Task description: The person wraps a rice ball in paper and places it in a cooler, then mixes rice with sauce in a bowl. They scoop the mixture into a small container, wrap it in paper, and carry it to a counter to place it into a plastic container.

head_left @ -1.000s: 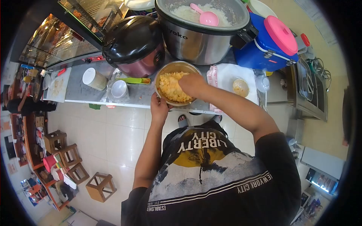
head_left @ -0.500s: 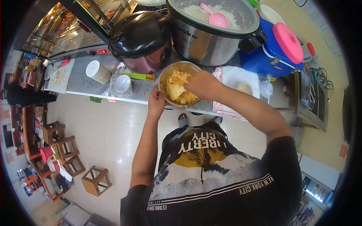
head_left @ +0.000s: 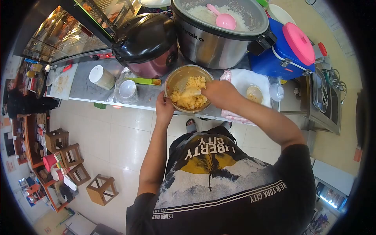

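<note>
A metal bowl [head_left: 178, 75] rests at the counter's front edge with yellow rice [head_left: 194, 100] in it. My left hand [head_left: 165, 106] grips the bowl's near left rim. Over the right rim, my right hand [head_left: 220, 94] is closed round the handle of a pale scoop [head_left: 192, 92], whose blade lies in the rice. Right of the bowl, a small round container [head_left: 254, 94] stands on a white cloth [head_left: 238, 79].
Behind the bowl stand a black rice cooker [head_left: 147, 39] and a large steel rice pot [head_left: 211, 49] holding a pink ladle [head_left: 226, 21]. A blue cooler [head_left: 270, 62] is at right. Left are a white jar [head_left: 102, 77], a white cup [head_left: 127, 89] and a green-handled tool [head_left: 145, 81].
My right hand and the scoop have moved right and slightly toward me. The rice has shifted toward the near side, baring more of the bowl's far left inside.
</note>
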Motion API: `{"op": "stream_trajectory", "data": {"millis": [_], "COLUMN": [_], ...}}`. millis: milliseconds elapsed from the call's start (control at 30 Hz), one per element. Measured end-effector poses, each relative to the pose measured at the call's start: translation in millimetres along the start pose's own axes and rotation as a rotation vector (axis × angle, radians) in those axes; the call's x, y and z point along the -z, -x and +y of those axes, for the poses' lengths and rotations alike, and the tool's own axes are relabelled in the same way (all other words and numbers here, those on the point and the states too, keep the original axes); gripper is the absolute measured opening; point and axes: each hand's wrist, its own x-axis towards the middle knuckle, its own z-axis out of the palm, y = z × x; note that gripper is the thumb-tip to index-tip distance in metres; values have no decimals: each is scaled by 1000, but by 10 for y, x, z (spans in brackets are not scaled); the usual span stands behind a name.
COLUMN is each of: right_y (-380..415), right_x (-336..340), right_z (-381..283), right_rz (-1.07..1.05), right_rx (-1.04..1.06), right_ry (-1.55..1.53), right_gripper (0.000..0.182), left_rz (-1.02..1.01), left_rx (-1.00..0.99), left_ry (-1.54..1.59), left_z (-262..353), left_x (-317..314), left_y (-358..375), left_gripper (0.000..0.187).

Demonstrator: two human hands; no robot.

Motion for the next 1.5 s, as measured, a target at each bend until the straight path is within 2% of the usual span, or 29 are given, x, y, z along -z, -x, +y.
{"op": "stream_trajectory", "data": {"millis": [33, 133, 167, 233, 333, 467, 567, 667, 733, 833, 867, 900, 933, 967, 1000, 1033, 1100, 1133, 1200, 1233, 1300, 1367, 1400, 1500], "right_y": [74, 83, 109, 132, 138, -7, 135, 54, 104, 406, 498, 668, 849, 1072, 1208, 1318, 1427, 1373, 1343, 1295, 1140, 875, 725, 420], "right_x": [-47, -217, -202, 205, 228, -6, 393, -259, -303, -99, -206, -251, -316, -485, -470, -746, -933, -797, -379, -102, 442, 737, 695, 543], "right_z": [-6, -12, 60, 110, 14, -25, 34, -118, -254, -75, 213, 455, 767, 979, 1078, 1229, 1292, 1199, 992, 868, 551, 150, -1, -335], "right_rz": [64, 2, 45, 127, -177, -197, -170, -170, -198, -25, -24, 157, 146, 78, -95, -104, -151, -103, -6, 76, 180, 195, 187, 159], "right_rx": [-8, -19, -41, -78, -79, -119, -273, -395, -402, -642, -724, -874, -911, -1021, -1106, -1079, -937, -949, -965, -888, -670, -387, -220, -116], "right_ry": [-3, 20, -3, -51, -88, -132, -271, -311, -420, -661, -655, -567, -425, -290, -325, -421, -481, -444, -367, -424, -572, -730, -805, -838], "right_gripper": [15, 15, 16, 17, 18, 20, 22, 25, 30, 34, 45, 51, 67, 95, 119, 123, 117, 116, 113, 111, 109, 114, 112, 95], "left_rz": [8, 9, 8, 20, 25, -5, 33, 28, 8, 8, 12, 20, 76, 124, 180, 241, 351, 405, 304, 255, -58, -415, -465, -517], "left_rx": [0, -3, -9, -9, -8, -6, -5, -21, 2, 72, 69, 64, 55, 29, 2, -25, -267, -387, -390, -391, -277, -157, -99, 54], "left_ry": [11, 25, 31, 41, 47, 41, 73, 116, 119, 79, 53, 28, 29, -3, -31, -57, -324, -460, -400, -371, -117, 207, 348, 636], "left_z": [-11, -31, -36, -75, -145, -41, -35, -66, 0, 60, 53, 45, 23, 36, 61, 74, -72, -61, 81, 196, 313, 683, 633, 413], "left_x": [-8, -29, -37, -38, -39, -77, -64, -118, -114, -53, -30, -26, -30, -46, -75, -86, -30, -30, -90, -158, -327, -575, -604, -497], "left_y": [1, 24, 42, 38, -6, 68, 140, 143, 132, 191, 183, 178, 187, 215, 248, 276, 248, 249, 369, 452, 550, 747, 768, 729], "left_gripper": [38, 40, 40, 40, 39, 37, 36, 37, 38, 39, 40, 41, 44, 45, 46, 47, 48, 48, 46, 46, 47, 60, 63, 71]}}
